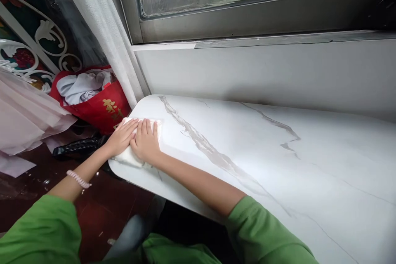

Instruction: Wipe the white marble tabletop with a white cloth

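A folded white cloth [131, 157] lies near the left end of the white marbled tabletop [272, 165]. Flat on top of it rests my left hand [121, 138], its fingers stretched out and pointing away from me. My right hand [146, 142] presses down beside it, fingers extended over the cloth, with the thumb touching my left hand. Both palms hide much of the cloth, whose edges show around them. A pale beaded bracelet [78, 179] circles my left wrist.
Behind the table's left end stands a red bag [102, 109] stuffed with light cloth. A white curtain [102, 29] hangs beside the window frame [247, 18]. Pink fabric [27, 111] drapes at left, above the dark red floor [105, 202]. A wall [247, 74] borders the table's far side.
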The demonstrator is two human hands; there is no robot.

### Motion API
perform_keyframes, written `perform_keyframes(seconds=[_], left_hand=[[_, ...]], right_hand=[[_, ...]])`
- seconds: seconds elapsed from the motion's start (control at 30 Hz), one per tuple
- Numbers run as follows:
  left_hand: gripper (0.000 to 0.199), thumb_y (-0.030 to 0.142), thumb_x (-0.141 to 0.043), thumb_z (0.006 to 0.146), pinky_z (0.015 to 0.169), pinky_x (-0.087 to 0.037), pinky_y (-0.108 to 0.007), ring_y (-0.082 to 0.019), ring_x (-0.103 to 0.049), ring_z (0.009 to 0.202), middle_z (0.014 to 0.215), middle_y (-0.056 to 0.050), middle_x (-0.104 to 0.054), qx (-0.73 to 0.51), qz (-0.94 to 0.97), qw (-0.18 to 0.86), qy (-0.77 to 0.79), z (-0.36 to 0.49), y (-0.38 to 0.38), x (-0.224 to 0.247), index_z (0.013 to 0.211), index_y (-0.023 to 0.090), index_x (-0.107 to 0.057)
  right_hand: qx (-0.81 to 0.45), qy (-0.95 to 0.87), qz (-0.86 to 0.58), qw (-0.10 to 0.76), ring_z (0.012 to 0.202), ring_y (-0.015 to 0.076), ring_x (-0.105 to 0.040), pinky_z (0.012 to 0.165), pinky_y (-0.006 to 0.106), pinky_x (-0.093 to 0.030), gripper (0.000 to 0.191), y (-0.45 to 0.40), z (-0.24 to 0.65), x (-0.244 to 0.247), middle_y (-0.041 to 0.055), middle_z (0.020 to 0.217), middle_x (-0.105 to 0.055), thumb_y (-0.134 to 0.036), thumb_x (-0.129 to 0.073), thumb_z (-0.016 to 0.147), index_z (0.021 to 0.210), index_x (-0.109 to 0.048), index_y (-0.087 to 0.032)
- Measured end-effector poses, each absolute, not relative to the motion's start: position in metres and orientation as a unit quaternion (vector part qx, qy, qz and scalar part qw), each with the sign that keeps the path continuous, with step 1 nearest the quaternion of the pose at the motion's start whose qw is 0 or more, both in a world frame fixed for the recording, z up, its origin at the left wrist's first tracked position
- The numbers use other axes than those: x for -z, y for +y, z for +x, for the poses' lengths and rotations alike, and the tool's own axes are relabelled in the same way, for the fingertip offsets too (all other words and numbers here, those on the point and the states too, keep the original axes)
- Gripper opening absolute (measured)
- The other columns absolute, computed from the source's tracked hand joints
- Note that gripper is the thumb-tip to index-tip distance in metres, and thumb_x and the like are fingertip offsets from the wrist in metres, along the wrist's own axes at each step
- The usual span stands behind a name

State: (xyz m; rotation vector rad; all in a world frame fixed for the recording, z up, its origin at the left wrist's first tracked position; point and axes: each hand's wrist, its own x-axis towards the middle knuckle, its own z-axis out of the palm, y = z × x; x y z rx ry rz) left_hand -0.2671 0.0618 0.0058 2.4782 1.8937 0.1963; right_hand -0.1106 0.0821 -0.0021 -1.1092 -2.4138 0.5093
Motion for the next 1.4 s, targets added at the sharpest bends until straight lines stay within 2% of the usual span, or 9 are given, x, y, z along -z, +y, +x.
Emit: perform_keyframes(seconds=[0.33, 0.53, 0.77, 1.1, 1.4], left_hand=[[0.049, 0.034, -0.025, 0.096, 0.117, -0.013, -0.044, -0.018, -0.031, 0.139, 0.150, -0.006, -0.038, -0.071, 0.816, 0.034, 0.572, -0.256, 0.258, 0.000, 0.140, 0.020, -0.039], [0.048, 0.034, -0.023, 0.097, 0.117, -0.014, -0.042, -0.017, -0.031, 0.139, 0.150, -0.004, -0.039, -0.085, 0.826, 0.026, 0.556, -0.253, 0.292, 0.005, 0.141, 0.021, -0.038], [0.050, 0.030, -0.022, 0.097, 0.118, -0.010, -0.043, -0.017, -0.026, 0.142, 0.153, -0.005, -0.034, -0.071, 0.813, 0.020, 0.578, -0.259, 0.256, 0.006, 0.144, 0.020, -0.035], [0.052, 0.037, -0.017, 0.098, 0.117, -0.017, -0.046, -0.021, -0.032, 0.140, 0.150, -0.008, -0.038, -0.097, 0.823, -0.015, 0.559, -0.289, 0.122, 0.001, 0.144, 0.020, -0.035], [0.052, 0.031, -0.019, 0.100, 0.117, -0.019, -0.047, -0.022, -0.034, 0.139, 0.152, -0.003, -0.036, -0.109, 0.812, -0.074, 0.569, -0.265, 0.011, 0.013, 0.151, 0.032, -0.012]], right_hand=[[-0.127, -0.822, -0.500, 0.241, 0.142, 0.0298, -0.020, 0.115, 0.049, -0.002, 0.064, 0.246, -0.111, 0.018, 0.0233, 0.151, -0.032, -0.028, -0.031, 0.090, 0.143, -0.029, 0.008], [-0.109, -0.805, -0.517, 0.269, 0.140, 0.0308, -0.023, 0.114, 0.050, -0.003, 0.061, 0.277, -0.112, 0.024, 0.0245, 0.148, -0.035, -0.026, -0.029, 0.091, 0.142, -0.033, 0.008], [-0.120, -0.826, -0.496, 0.241, 0.143, 0.0297, -0.019, 0.115, 0.050, -0.002, 0.063, 0.248, -0.112, 0.019, 0.0240, 0.151, -0.030, -0.030, -0.030, 0.092, 0.144, -0.029, 0.005], [-0.142, -0.843, -0.448, 0.261, 0.142, 0.0326, -0.020, 0.116, 0.051, -0.005, 0.065, 0.124, -0.122, 0.005, 0.0245, 0.150, -0.032, -0.034, -0.032, 0.093, 0.143, -0.031, 0.007], [-0.216, -0.863, -0.398, 0.224, 0.145, 0.0282, -0.011, 0.118, 0.051, -0.005, 0.063, 0.032, -0.079, -0.012, 0.0219, 0.154, -0.022, -0.033, -0.029, 0.095, 0.145, -0.026, 0.004]])
